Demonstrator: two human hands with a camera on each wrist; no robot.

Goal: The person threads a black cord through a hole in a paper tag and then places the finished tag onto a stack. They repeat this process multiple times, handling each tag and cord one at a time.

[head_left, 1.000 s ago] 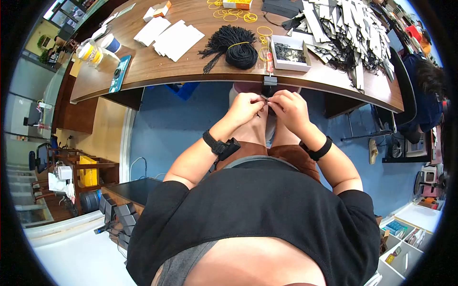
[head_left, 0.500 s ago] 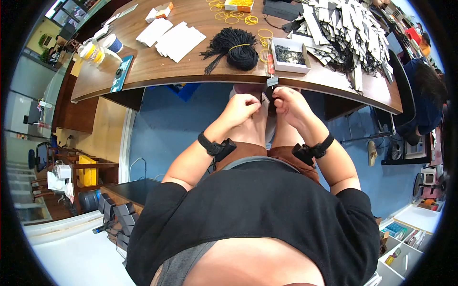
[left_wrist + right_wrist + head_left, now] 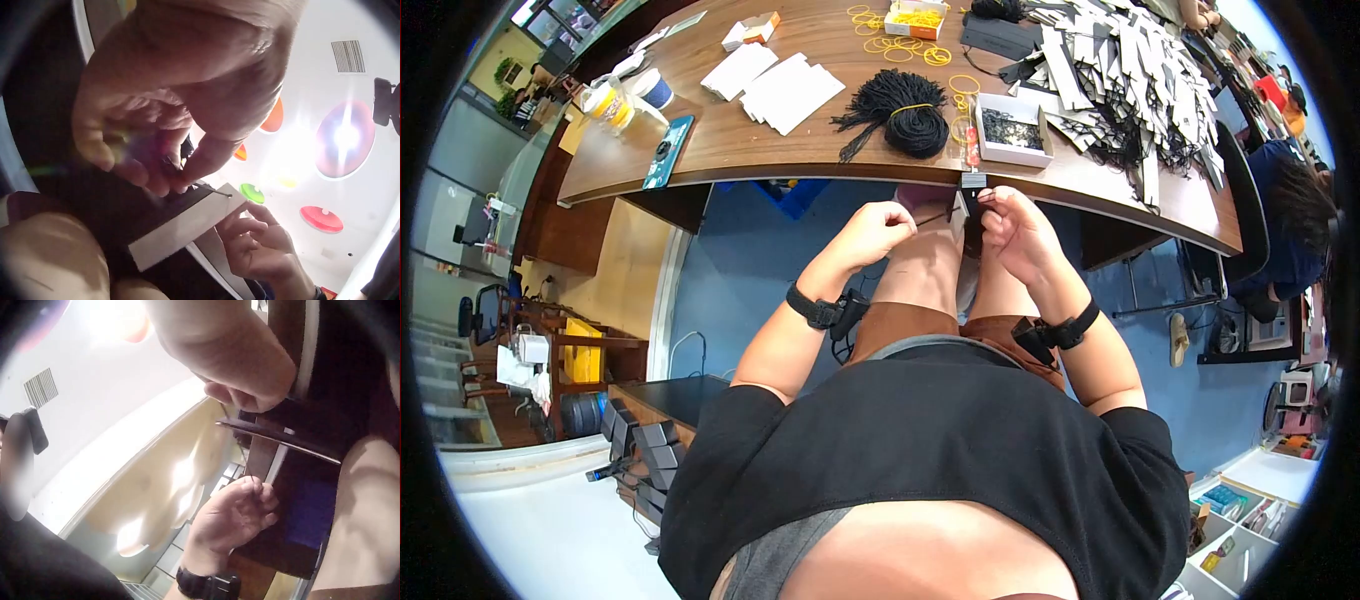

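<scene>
Left grip (image 3: 868, 234) farther from right grip (image 3: 1020, 234)

With both arms (image 3: 772, 335) bent, we hold our left hand (image 3: 874, 236) and right hand (image 3: 1018, 235) apart above our legs (image 3: 918, 275), the fingers (image 3: 214, 156) of each curled inward.

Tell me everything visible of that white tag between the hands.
The tag is a flat, narrow strip, white on one face, perhaps card; the right wrist view shows it thin. A dark cord meets it near one end and runs to the left hand. It tilts near the table; whether the right hand touches it is unclear.
</scene>
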